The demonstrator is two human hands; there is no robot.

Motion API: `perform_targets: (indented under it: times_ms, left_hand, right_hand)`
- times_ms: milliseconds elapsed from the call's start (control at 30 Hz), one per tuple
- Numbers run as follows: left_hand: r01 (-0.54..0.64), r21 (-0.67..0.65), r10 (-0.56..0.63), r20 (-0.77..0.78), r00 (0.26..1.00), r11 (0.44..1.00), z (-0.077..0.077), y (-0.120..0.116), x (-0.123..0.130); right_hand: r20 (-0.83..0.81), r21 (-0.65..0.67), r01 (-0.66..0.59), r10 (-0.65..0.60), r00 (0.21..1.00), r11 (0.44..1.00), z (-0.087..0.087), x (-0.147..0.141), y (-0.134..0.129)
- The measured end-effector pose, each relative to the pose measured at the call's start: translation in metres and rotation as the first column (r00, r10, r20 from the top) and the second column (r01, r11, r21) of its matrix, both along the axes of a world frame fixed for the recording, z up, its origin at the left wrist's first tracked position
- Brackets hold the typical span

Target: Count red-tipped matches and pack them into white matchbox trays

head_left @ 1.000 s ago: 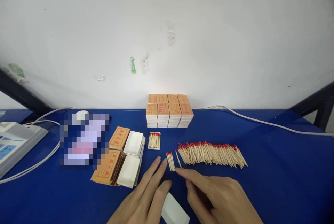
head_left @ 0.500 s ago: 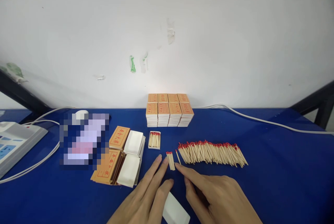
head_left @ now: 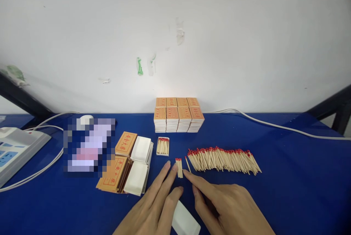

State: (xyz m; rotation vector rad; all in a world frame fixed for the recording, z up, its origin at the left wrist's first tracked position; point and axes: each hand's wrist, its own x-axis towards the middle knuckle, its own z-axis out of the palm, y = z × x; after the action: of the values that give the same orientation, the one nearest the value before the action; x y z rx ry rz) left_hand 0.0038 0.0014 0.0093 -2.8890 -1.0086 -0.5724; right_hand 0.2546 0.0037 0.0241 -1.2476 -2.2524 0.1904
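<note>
My left hand rests on the blue table with its fingers stretched out and nothing held. Beside its fingertips lies a small row of red-tipped matches. The extended index finger of my right hand points at the lower right of that row, close by a single match; I cannot tell if it touches either. Its other fingers are partly bent, with no object visible in them. Between the two hands, an empty white matchbox tray lies partly hidden by my left hand. The loose match pile spreads to the right.
A tray filled with matches lies behind my hands. Stacked matchboxes stand against the wall. Orange matchbox sleeves and white trays are stacked at left, near a blurred phone-like object, a power strip and cables.
Almost nothing differs. The view has shifted very slightly; both hands and the matches keep their places.
</note>
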Motion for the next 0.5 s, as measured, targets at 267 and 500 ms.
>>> perform_targets:
  times_ms: [267,500]
  left_hand:
    - [0.002,0.002,-0.002,-0.011,1.0,1.0,-0.0014,-0.0021,-0.0012]
    - [0.007,-0.027,-0.007,0.006,1.0,1.0,-0.0028,-0.0014,-0.0035]
  right_hand:
    - [0.034,0.096,0.022,-0.025,0.999,0.995,0.0024,0.0042,0.0022]
    - [0.073,0.129,0.053,-0.063,0.995,0.99,0.0001,0.0024,0.002]
